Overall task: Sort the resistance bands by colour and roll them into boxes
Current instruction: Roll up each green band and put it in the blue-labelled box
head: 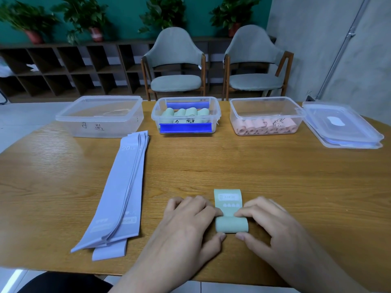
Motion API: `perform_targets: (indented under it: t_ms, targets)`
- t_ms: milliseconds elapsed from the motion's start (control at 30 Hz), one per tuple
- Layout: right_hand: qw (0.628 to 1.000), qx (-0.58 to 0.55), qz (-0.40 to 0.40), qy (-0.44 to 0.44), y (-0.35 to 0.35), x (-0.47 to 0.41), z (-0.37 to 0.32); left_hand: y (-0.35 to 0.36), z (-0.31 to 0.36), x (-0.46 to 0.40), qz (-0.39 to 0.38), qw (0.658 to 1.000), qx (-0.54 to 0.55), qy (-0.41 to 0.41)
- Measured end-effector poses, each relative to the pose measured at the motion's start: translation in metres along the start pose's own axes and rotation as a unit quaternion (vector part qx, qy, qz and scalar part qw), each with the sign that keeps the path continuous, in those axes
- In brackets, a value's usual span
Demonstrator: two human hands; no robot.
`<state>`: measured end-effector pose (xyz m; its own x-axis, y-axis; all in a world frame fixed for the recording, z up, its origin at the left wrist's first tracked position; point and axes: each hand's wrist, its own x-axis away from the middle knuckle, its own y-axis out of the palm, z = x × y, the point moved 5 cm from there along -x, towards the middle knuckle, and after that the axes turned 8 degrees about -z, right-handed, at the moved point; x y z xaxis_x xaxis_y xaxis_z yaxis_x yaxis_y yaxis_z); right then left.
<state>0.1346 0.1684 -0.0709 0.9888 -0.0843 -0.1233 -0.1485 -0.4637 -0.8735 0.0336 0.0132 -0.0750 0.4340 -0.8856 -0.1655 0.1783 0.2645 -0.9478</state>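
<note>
The surface is wood-look with a clear grain and a soft sheen where the light hits it, and the three boxes lined up along the back are clear, glossy plastic, same as the stacked lids, with shiny blue plastic clips on the middle one. The green band and the lilac bands look like smooth, matt rubbery sheet with white print, not cloth. The chairs behind have matt grey fabric padding on brown wooden frames.
</note>
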Motion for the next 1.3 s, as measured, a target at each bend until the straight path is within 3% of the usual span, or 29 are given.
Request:
perform_targets:
  t_ms: [1300]
  targets:
    - [1.000,0.008,-0.004,0.009,-0.0021,0.0000,-0.0023,-0.0002,-0.0002,-0.0007,-0.007,1.000,0.011,0.001]
